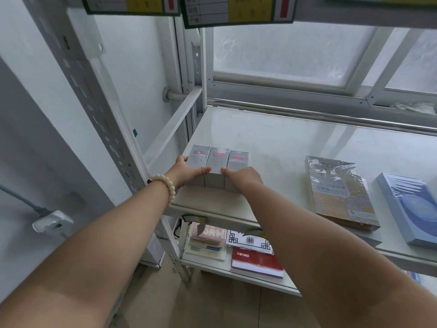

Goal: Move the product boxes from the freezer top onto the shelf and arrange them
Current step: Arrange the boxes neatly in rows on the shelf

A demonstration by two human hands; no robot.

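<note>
Three small silver boxes with pink marks [216, 159] stand side by side near the left front corner of the white shelf [279, 147]. My left hand [186, 171] wraps the left box, fingers on its outer side and thumb across the front of the row. On the right side, my right hand [243, 176] presses against the row, thumb touching the middle box's front. Further right on the shelf lie a large gold-and-silver flat box [340, 192] and a blue flat box [411, 207]. The freezer top is out of view.
A perforated metal upright [94, 110] stands left of the shelf, with a diagonal brace behind the boxes. A lower shelf holds notebooks and a red box [255, 261]. A frosted window runs behind the shelf. A white wall socket [53, 224] hangs at left. Label cards hang overhead.
</note>
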